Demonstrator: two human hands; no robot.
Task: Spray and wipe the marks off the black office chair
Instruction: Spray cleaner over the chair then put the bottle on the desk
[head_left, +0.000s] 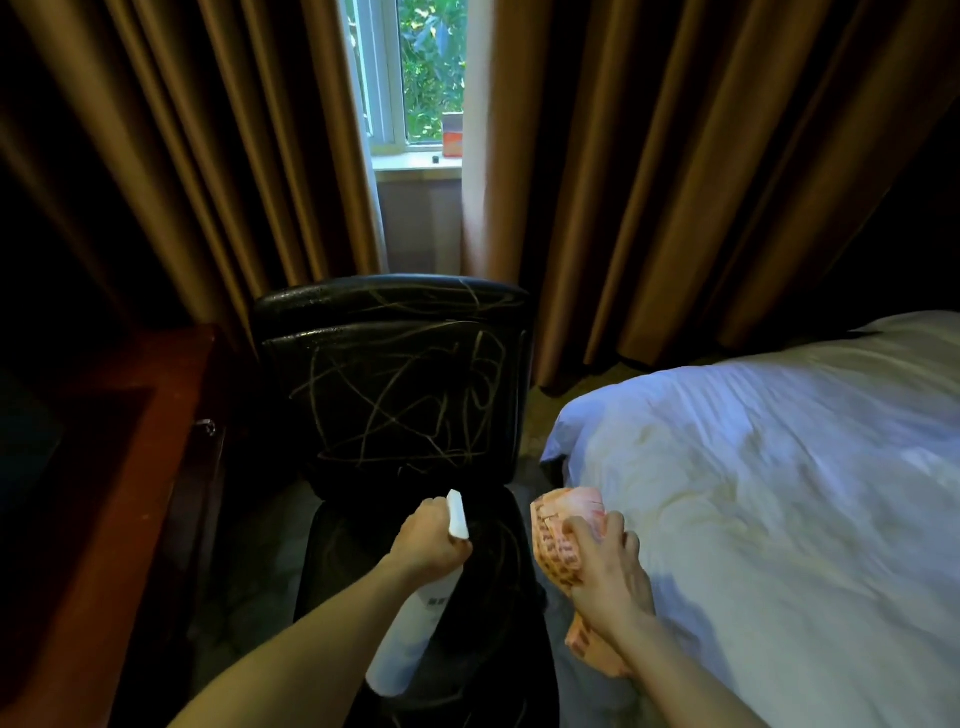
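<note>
step: spraying, judged | black office chair (395, 395) below window, backrest scribbled with pale marks | left hand (426, 540) wrapped round spray bottle (410, 629), nozzle toward backrest | right hand (605, 566) clutching orange cloth (558, 540) beside seat | next: wet marks, then wipe

Floor (524, 467) carries scribbled black office chair (395, 384), white-sheeted bed (779, 467).

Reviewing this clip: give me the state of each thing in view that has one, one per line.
Black office chair: backrest covered in scribbled marks, unwiped.
Spray bottle: in left hand grip, nozzle towards backrest.
Cloth: bunched in right hand, off the chair.
Curtains: parted at the window.
Bed: sheet rumpled.
</note>
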